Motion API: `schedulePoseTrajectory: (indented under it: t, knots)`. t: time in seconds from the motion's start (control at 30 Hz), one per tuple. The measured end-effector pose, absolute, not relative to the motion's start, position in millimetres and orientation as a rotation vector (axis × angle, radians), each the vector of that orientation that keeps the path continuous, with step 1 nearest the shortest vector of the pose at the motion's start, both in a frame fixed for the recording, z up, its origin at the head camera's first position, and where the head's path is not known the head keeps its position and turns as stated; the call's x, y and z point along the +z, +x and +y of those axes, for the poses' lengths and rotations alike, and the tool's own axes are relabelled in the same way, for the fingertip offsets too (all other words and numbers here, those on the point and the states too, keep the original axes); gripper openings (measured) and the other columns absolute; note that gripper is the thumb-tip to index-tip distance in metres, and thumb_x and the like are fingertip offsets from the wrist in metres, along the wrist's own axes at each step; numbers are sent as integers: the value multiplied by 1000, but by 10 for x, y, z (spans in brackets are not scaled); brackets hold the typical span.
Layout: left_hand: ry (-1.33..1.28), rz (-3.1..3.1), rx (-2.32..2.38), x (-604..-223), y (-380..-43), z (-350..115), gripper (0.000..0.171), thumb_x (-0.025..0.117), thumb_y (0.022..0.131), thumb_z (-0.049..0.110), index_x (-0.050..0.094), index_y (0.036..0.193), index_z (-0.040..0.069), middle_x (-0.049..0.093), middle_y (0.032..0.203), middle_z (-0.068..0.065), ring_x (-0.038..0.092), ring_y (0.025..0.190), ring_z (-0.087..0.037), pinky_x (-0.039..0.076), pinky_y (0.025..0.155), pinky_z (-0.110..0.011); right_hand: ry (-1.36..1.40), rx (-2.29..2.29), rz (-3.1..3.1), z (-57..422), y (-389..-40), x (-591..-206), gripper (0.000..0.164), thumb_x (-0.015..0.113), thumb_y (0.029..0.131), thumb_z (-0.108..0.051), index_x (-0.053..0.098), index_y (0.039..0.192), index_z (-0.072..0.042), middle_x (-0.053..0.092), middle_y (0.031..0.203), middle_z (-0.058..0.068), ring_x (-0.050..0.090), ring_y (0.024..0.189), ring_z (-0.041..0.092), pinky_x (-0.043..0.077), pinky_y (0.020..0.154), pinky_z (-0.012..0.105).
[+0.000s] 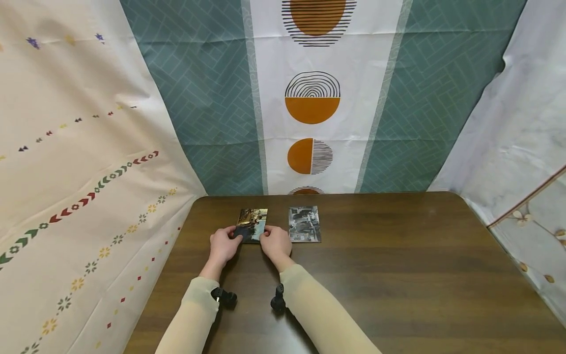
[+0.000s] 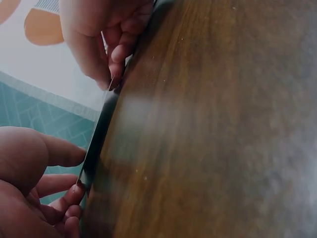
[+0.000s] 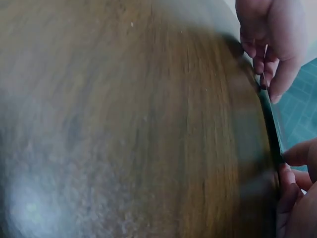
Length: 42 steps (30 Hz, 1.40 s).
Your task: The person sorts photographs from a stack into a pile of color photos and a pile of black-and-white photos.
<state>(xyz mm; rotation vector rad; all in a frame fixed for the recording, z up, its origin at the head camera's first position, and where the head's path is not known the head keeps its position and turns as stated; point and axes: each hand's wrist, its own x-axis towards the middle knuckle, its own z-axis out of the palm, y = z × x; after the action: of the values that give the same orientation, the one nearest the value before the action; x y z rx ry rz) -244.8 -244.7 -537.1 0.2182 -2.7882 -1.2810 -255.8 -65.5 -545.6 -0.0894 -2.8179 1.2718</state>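
A colour picture card (image 1: 253,222), showing yellow, dark and pale blue areas, is between both hands near the table's far edge. My left hand (image 1: 223,246) pinches its left side between thumb and fingers. On the opposite side, my right hand (image 1: 276,242) pinches the lower right corner. Seen edge-on in the left wrist view, the card (image 2: 95,136) is thin and close over the tabletop, fingertips under it and thumbs on top. A black-and-white picture card (image 1: 304,224) lies flat just right of my right hand.
The brown wooden table (image 1: 398,275) reflects light and has rounded far corners. Behind it hangs a teal and white patterned cloth (image 1: 212,98). A cream patterned cloth (image 1: 88,196) borders the left side, and a pale cloth (image 1: 522,123) the right.
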Motion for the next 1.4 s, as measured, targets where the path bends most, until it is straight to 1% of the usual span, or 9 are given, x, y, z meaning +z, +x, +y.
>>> schedulePoseTrajectory:
  t: [0.2, 0.37, 0.47, 0.57, 0.67, 0.77, 0.9, 1.2, 1.4]
  knots:
    - [253, -2832, -1240, -5354, -2441, -2419, 51, 69, 101, 16, 61, 146, -5, 60, 127, -27, 40, 124, -50, 36, 103, -62, -87, 1193, -2839, -664, -2562, -5479, 34, 69, 96, -24, 81, 128, -25, 75, 91, -14, 72, 86, 18, 54, 67, 38]
    - [262, -2863, -1158, -5377, -2464, -2404, 54, 70, 100, 17, 59, 149, -4, 58, 124, -27, 40, 122, -51, 36, 99, -65, -67, 1129, -2839, -661, -2566, -5488, 34, 70, 95, -24, 81, 127, -25, 69, 81, -16, 66, 73, 14, 50, 61, 35]
    - [258, -2882, -1126, -5395, -2472, -2397, 56, 70, 101, 19, 58, 151, -2, 57, 127, -28, 40, 122, -51, 36, 99, -65, -45, 1112, -2833, -653, -2553, -5483, 35, 70, 95, -22, 81, 128, -23, 70, 82, -13, 59, 64, 13, 45, 55, 34]
    - [253, -2899, -1105, -5407, -2475, -2396, 58, 70, 101, 20, 56, 153, -1, 55, 131, -29, 39, 123, -51, 36, 99, -65, -24, 1115, -2828, -645, -2541, -5472, 36, 70, 96, -20, 80, 131, -22, 73, 88, -8, 54, 59, 12, 41, 52, 32]
    - [250, -2905, -1106, -5390, -2471, -2393, 58, 70, 101, 19, 56, 153, -2, 54, 132, -30, 39, 123, -51, 36, 99, -65, -11, 1114, -2838, -634, -2543, -5466, 39, 69, 96, -20, 78, 133, -22, 73, 89, -8, 52, 59, 11, 39, 52, 31]
    - [244, -2918, -1103, -5385, -2466, -2399, 59, 70, 101, 19, 55, 154, -2, 53, 134, -30, 38, 124, -51, 35, 100, -65, -4, 1135, -2844, -627, -2550, -5474, 41, 68, 95, -19, 78, 134, -22, 70, 83, -12, 51, 57, 11, 38, 51, 31]
    - [238, -2918, -1116, -5396, -2453, -2408, 59, 70, 101, 18, 54, 154, -2, 52, 135, -30, 37, 123, -50, 34, 100, -65, 4, 1151, -2861, -627, -2557, -5494, 42, 68, 95, -18, 77, 135, -22, 67, 81, -14, 51, 57, 11, 38, 51, 31]
    - [211, -2903, -1134, -5390, -2452, -2405, 59, 67, 103, 24, 54, 154, -3, 49, 137, -32, 36, 123, -49, 33, 101, -66, 5, 1170, -2894, -605, -2553, -5462, 44, 72, 94, -23, 75, 139, -23, 67, 84, -14, 54, 62, 10, 42, 55, 32]
    - [211, -2898, -1131, -5383, -2443, -2399, 59, 68, 103, 25, 55, 154, -1, 49, 135, -31, 37, 123, -51, 34, 100, -67, 7, 1172, -2895, -598, -2546, -5446, 44, 73, 94, -23, 76, 138, -23, 68, 84, -15, 58, 68, 10, 46, 58, 33]
